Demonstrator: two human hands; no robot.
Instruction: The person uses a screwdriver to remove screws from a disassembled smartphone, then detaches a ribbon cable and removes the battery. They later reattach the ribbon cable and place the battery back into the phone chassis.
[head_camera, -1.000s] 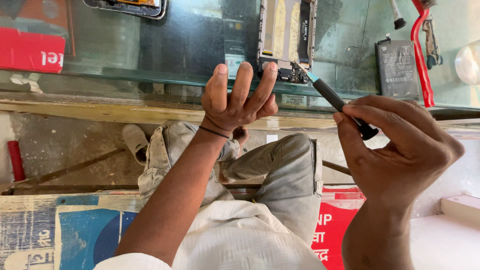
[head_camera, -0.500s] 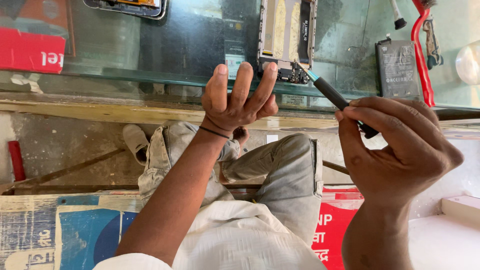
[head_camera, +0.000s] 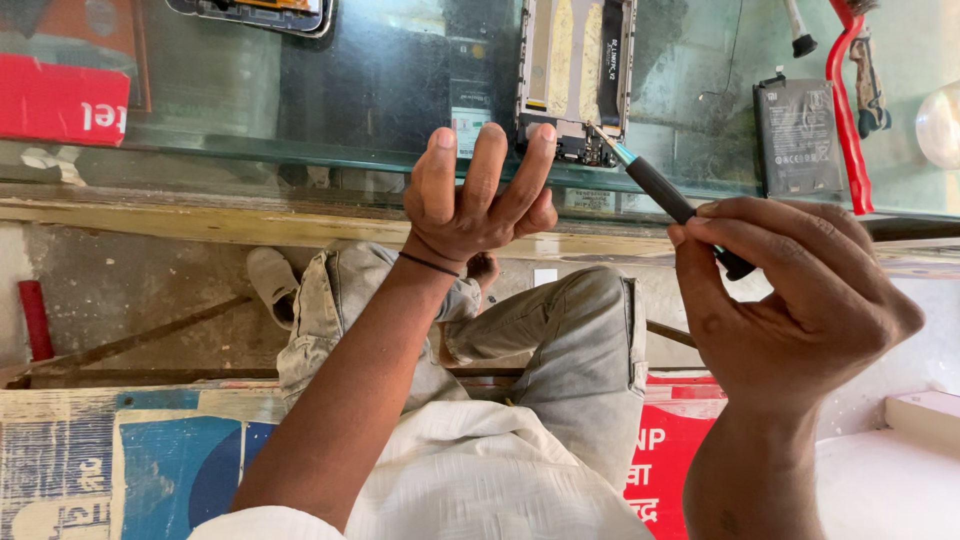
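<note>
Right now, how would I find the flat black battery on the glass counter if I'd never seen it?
Start at the glass counter and look along its right end, past the opened phone that the screwdriver points into. The battery lies there by itself, just left of a red-handled tool. It is the only flat, dark grey rectangle with pale print on top.

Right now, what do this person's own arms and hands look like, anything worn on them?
Both forearms are bare. The left hand has a thin dark band around its wrist, and a white sleeve edge shows at the bottom of the frame on that arm. The right hand shows no ring, watch or glove, and no sleeve is in view on that arm.
</note>
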